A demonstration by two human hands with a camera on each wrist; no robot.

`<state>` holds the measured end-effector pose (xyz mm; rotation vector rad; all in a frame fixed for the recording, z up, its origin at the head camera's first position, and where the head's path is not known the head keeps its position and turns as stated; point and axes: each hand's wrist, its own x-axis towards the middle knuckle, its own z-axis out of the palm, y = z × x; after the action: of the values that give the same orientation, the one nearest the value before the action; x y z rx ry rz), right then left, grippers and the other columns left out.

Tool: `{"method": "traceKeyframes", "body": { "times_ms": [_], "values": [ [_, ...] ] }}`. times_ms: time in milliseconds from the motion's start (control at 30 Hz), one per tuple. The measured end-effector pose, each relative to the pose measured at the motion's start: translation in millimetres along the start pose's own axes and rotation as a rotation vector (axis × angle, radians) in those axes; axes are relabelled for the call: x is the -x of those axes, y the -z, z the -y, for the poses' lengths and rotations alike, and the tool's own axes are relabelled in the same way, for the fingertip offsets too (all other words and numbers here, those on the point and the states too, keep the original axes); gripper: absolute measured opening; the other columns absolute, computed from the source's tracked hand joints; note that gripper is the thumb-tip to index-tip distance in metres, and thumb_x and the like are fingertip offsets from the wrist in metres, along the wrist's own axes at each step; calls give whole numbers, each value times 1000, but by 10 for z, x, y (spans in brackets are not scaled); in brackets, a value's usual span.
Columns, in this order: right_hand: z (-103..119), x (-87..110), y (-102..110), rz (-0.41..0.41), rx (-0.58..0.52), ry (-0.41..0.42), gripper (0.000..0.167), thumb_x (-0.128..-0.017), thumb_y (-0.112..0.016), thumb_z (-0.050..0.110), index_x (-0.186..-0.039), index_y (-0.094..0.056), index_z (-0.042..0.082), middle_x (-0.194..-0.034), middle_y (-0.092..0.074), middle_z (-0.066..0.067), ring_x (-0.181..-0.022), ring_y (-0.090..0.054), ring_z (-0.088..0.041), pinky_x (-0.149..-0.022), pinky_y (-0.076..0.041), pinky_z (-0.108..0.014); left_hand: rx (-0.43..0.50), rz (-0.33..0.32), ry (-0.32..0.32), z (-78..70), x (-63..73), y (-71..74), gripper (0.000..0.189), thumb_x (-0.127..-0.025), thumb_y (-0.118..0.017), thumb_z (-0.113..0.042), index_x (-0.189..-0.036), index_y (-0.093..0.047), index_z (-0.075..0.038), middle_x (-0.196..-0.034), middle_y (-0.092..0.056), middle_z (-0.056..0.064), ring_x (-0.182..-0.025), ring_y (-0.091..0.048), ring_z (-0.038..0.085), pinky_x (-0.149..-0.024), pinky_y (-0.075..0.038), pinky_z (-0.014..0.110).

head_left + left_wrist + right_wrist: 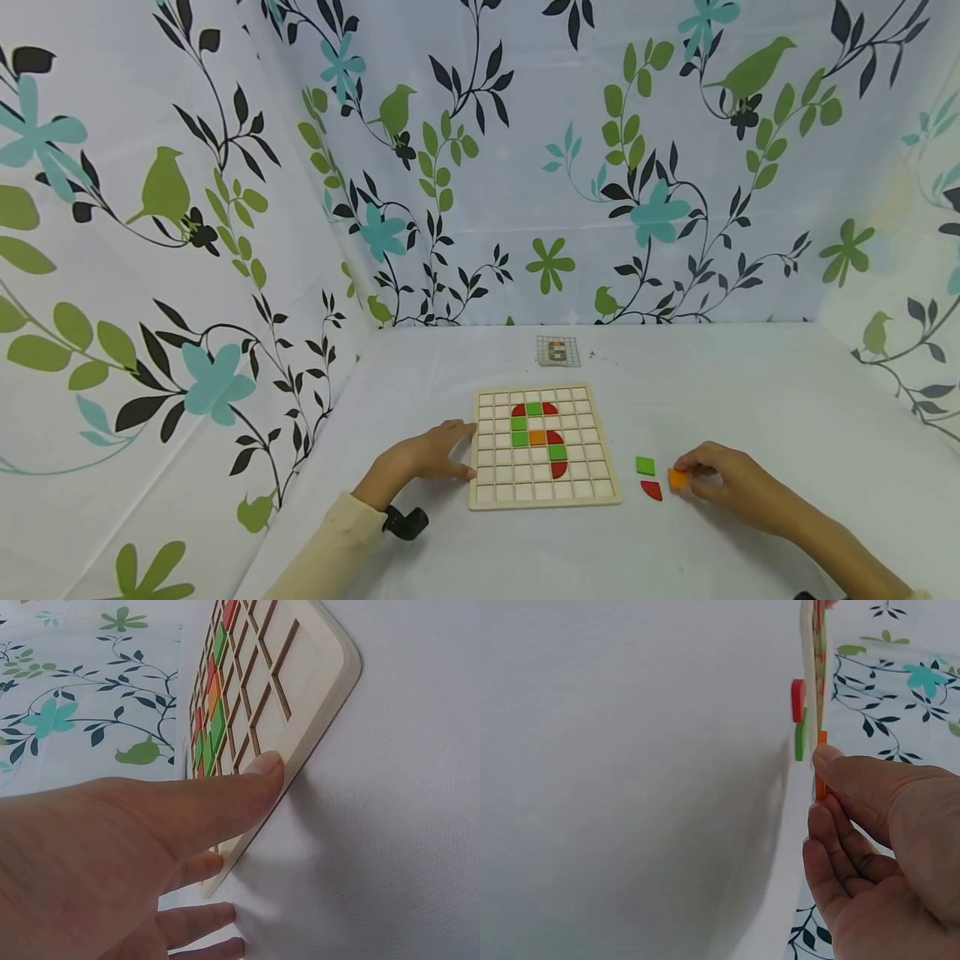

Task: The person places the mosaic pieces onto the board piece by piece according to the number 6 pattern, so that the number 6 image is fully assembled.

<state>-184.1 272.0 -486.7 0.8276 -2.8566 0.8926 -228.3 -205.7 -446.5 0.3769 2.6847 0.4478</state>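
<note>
A square wooden grid board (498, 493) lies on the white cloth, with red quarter-round, green square and orange square tiles in some cells. The placed tiles form a curve like an S. At the board's left edge rests my left hand (429, 454), its thumb (264, 766) on the rim and the fingers spread along the side. My right hand (733, 485) pinches an orange square tile (822, 769) between thumb and fingertips, to the right of the board. Close beside it lie a green square tile (645, 466) and a red quarter-round tile (651, 490).
Beyond the board lies a small card (557, 352) printed with a grid and a coloured pattern. A floral curtain (555, 208) hangs behind the table and along both sides. White cloth (720, 392) covers the tabletop.
</note>
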Motion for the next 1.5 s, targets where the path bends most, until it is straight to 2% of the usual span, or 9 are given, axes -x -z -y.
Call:
{"method": "traceKeyframes", "body": {
  "times_ms": [367, 600, 833, 1233, 1400, 1500],
  "values": [
    [193, -275, 24, -3, 0, -27, 22, -93, -81, 15, -114, -75, 15, -108, -68, 11, -97, -63, -7, -86, -61, -26, 5, -7, -26, 22, 14, -4, 84, -94, -81, -37, -163, -40, -12, -169, -34, 19, -157, -33, 37, -125, -34, 56],
    [325, -480, -91, 13, -13, -24, 19, -94, -80, 16, -113, -76, 15, -107, -67, 10, -98, -62, -11, -87, -61, -31, 2, -2, -25, -2, 18, 2, 84, -94, -81, -38, -163, -40, -12, -169, -34, 18, -157, -33, 37, -125, -34, 57],
    [520, -718, -214, 71, -35, -54, 21, -94, -80, 14, -115, -76, 16, -106, -65, 10, -100, -60, -13, -89, -60, -33, 1, 0, -20, -37, 34, 25, 83, -94, -82, -36, -162, -41, -12, -169, -34, 18, -157, -34, 37, -125, -34, 57],
    [988, -1102, -554, 153, -19, 13, 19, -94, -81, 13, -112, -78, 11, -103, -64, 5, -98, -59, -15, -91, -60, -33, 3, -4, -20, -10, 35, 20, 84, -94, -82, -38, -163, -41, -13, -169, -34, 18, -157, -34, 37, -125, -34, 58],
    [1127, -1196, -629, 190, 21, 81, 17, -94, -82, 16, -110, -79, 9, -101, -63, 3, -96, -59, -17, -88, -59, -31, 4, -2, -17, -11, 36, 29, 84, -94, -81, -38, -163, -40, -12, -169, -34, 18, -157, -34, 37, -125, -34, 58],
    [1176, -1229, -669, 212, 50, 83, 17, -93, -83, 19, -107, -79, 11, -101, -63, 5, -96, -59, -16, -90, -59, -33, 6, -2, -14, -12, 36, 26, 85, -94, -82, -39, -163, -40, -13, -169, -34, 17, -157, -34, 37, -124, -34, 58]
  ]
}}
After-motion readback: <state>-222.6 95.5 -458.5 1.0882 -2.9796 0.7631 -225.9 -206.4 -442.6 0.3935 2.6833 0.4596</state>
